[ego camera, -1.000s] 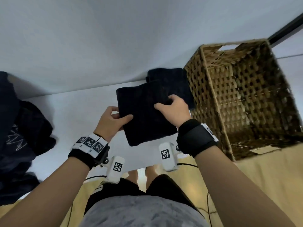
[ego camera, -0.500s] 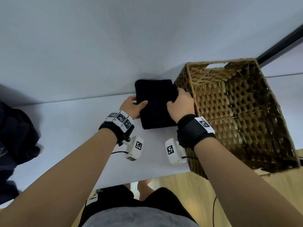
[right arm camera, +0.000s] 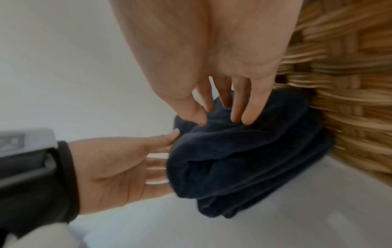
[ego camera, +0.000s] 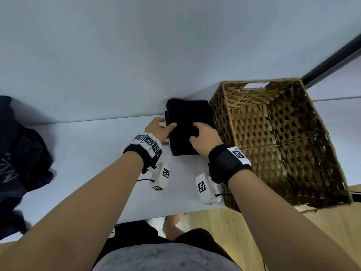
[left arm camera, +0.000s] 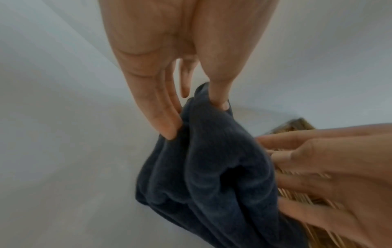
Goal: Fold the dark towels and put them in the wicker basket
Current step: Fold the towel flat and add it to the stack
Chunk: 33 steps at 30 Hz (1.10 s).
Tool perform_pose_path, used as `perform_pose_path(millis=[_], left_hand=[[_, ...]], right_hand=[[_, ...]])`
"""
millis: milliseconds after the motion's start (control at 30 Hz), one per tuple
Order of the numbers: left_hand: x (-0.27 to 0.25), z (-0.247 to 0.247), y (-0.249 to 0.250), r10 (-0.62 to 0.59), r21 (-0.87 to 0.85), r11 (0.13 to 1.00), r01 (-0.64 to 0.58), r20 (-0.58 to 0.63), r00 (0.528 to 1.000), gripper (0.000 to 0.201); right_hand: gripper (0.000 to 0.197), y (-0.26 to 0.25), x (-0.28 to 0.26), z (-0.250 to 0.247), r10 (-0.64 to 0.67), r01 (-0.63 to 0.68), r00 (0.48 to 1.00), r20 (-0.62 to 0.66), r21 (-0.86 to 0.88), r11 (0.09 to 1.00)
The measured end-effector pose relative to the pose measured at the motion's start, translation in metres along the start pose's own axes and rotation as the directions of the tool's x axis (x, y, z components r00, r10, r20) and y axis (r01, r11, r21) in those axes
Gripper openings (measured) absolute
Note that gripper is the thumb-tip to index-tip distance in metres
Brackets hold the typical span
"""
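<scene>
Folded dark towel (ego camera: 185, 132): now stacked beside wicker basket (ego camera: 273, 137), previously airborne; left hand (ego camera: 159, 130) and right hand (ego camera: 205, 138) pinching its sides; basketing pending.

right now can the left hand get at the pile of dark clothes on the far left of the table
Probably not at once. The left hand is gripping the folded towels beside the basket, and the clothes pile lies well off to its left. The table between them looks bare, so once it lets go, likely yes.
</scene>
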<state>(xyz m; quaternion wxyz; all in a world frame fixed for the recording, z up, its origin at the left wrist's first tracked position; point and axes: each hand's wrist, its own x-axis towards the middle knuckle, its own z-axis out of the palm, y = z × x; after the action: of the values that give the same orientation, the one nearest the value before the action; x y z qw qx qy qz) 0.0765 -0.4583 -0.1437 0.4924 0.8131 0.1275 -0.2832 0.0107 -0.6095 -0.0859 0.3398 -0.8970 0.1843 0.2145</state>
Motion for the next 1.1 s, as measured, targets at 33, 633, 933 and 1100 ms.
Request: perform_pose_path(millis=[33,633,933,1100], left_hand=[[-0.007,-0.012,-0.001,0.000,-0.026,1.000,0.000,-0.002,1.000,0.062],[-0.100,-0.398,-0.170,0.117,0.344,0.933,0.102,-0.560,0.820,0.040],[-0.113,-0.421,-0.156,0.261,0.292,0.951,-0.101,-0.585,0.768,0.028],[-0.156,-0.424,-0.090,0.382,0.084,0.910,-0.406,-0.549,0.743,0.026]], right_hand=[[0.049,-0.010,-0.005,0.001,-0.017,0.018,1.000,-0.024,0.025,1.000],[0.021,-0.276,-0.056,0.177,-0.373,0.340,0.870,0.323,0.154,0.928],[0.017,-0.308,-0.068,0.187,-0.362,0.339,0.891,0.274,0.130,0.932],[0.016,-0.324,-0.081,0.157,-0.410,0.367,0.911,0.055,0.348,0.863]])
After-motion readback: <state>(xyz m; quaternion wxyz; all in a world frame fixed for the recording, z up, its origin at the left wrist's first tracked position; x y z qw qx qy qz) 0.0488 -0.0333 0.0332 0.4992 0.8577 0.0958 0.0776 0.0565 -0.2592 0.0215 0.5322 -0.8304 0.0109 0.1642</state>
